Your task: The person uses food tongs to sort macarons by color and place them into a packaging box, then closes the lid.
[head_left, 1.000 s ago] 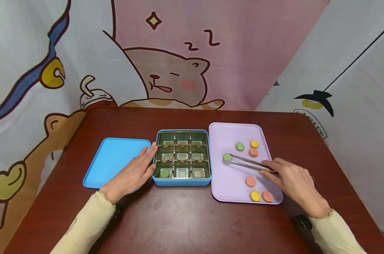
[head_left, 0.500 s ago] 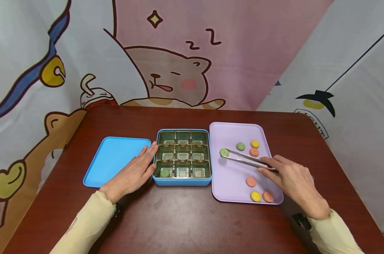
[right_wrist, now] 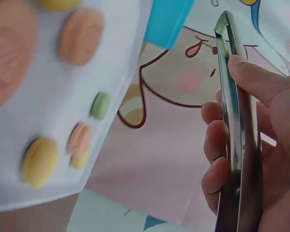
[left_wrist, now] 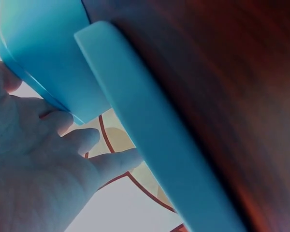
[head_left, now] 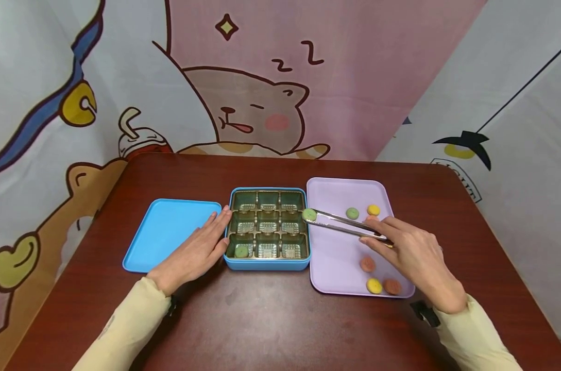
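Observation:
My right hand (head_left: 414, 257) grips metal tongs (head_left: 342, 221), fingers and thumb wrapped around them in the right wrist view. Between the tips of the tongs is a green macaron (head_left: 309, 215), held over the right rim of the blue box (head_left: 267, 265). A gold insert with several compartments fills that box. In its front-left compartment lies another green macaron (head_left: 241, 251). My left hand (head_left: 192, 256), fingers straight, rests against the box's left side, near the blue lid (head_left: 169, 232). The left wrist view shows box and lid edges beside that hand.
Right of the box lies a lilac tray (head_left: 338, 278). On it are a green macaron (head_left: 352, 213), yellow ones such as the front yellow macaron (head_left: 374, 286), and orange ones such as the orange macaron (head_left: 367, 264). A printed curtain (head_left: 354, 77) hangs behind the table (head_left: 261, 319).
The tongs, with the green macaron in their tips, have moved left and away from me, from over the tray to the box's right rim. My left hand has stayed put.

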Demonstrator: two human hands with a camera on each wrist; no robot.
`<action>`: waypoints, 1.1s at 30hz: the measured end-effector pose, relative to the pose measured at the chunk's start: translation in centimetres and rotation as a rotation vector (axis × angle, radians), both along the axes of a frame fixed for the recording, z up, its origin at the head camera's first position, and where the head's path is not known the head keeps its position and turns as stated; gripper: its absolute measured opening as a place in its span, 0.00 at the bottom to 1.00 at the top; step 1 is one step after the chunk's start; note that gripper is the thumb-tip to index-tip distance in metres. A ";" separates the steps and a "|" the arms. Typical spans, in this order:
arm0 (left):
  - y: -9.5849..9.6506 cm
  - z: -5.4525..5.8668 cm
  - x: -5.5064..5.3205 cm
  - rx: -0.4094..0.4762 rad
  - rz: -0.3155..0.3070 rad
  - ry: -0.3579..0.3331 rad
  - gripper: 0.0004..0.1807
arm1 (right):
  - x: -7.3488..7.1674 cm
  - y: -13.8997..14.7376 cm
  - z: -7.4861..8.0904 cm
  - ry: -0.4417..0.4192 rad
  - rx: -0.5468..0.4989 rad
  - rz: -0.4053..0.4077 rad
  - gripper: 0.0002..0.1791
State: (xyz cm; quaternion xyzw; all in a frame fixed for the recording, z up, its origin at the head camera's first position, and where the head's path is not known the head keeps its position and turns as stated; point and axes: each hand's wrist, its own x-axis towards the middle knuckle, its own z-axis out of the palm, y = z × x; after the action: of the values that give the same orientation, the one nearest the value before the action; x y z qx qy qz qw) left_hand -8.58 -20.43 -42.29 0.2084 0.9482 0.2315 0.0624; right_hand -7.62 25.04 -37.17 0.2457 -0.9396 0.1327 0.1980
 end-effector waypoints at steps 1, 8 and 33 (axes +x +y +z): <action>0.0 0.0 0.0 0.000 0.001 0.002 0.36 | -0.1 -0.3 0.1 0.004 -0.001 0.005 0.24; 0.0 0.1 -0.1 -0.009 0.004 0.000 0.36 | -0.9 -2.8 0.9 0.016 -0.015 0.069 0.23; 0.0 0.1 0.1 -0.004 -0.002 0.011 0.36 | -4.2 -10.5 1.0 -0.041 0.074 0.202 0.17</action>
State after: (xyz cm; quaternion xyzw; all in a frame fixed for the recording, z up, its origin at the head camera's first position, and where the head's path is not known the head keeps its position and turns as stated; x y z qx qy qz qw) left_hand -8.49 -20.39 -42.18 0.2107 0.9487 0.2284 0.0579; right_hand -11.87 14.58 -36.14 0.3437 -0.9180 0.1224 0.1553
